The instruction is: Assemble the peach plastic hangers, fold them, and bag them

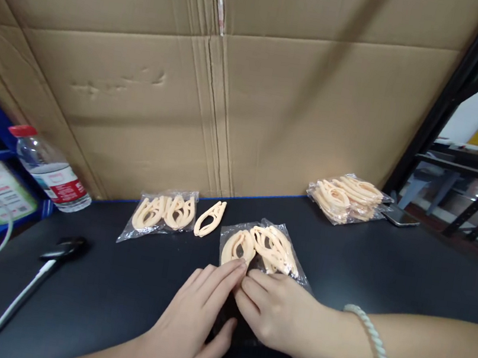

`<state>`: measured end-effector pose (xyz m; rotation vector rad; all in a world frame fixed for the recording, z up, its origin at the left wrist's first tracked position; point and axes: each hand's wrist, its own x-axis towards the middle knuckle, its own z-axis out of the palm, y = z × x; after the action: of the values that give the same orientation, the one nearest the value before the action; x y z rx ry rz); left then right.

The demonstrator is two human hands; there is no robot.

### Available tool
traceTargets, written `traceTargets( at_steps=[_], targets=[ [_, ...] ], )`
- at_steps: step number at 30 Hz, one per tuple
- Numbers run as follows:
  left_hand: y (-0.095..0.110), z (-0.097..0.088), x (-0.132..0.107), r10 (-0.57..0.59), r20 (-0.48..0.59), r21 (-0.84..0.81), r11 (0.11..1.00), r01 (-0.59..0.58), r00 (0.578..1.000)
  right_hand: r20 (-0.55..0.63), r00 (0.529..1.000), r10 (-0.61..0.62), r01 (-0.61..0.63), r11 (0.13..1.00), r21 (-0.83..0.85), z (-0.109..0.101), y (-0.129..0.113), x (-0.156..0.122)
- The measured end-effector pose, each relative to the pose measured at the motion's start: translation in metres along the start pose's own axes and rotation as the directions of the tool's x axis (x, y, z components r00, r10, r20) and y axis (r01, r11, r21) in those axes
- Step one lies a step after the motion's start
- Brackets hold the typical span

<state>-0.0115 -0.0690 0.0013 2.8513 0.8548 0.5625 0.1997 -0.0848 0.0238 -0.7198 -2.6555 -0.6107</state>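
In front of me a clear plastic bag (264, 228) lies on the black tabletop with beige plastic pieces (276, 249) inside, which look like folded hangers. My left hand (201, 311) reaches to the bag's near edge. Its fingers are stretched out and the thumb stands apart, with fingertips touching the bag beside a looped beige piece (236, 243). My right hand (277, 310) has curled fingers closed on the near side of the same bag, knuckles up. The two hands meet at the fingertips, and they hide the bag's near end.
Farther back lie another bagged set (164, 213) and a single loose beige piece (209, 219). A fuller bag (346, 198) sits at the back right by a phone (400, 216). A water bottle (53, 172) and a white cable (18, 304) are left. Cardboard (277, 101) walls the back.
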Motion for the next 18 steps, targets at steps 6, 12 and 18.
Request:
traceTargets(
  at_steps=[6, 12, 18],
  targets=[
    [0.002, -0.007, 0.006, 0.047, 0.062, -0.033, 0.998, -0.045, 0.997, -0.194, 0.955, 0.226, -0.159, 0.937, 0.31, -0.026, 0.049, 0.018],
    [0.003, -0.011, 0.006, 0.072, 0.066, -0.037, 0.997, -0.069, 0.995, 0.052, 0.992, 0.116, -0.127, 0.915, 0.382, 0.042, 0.125, 0.078],
    [-0.005, -0.006, 0.007, 0.136, 0.011, -0.03, 0.99, -0.135, 0.991, 0.086, 0.996, -0.028, -0.01, 0.907, 0.42, 0.104, 0.148, 0.116]
  ],
)
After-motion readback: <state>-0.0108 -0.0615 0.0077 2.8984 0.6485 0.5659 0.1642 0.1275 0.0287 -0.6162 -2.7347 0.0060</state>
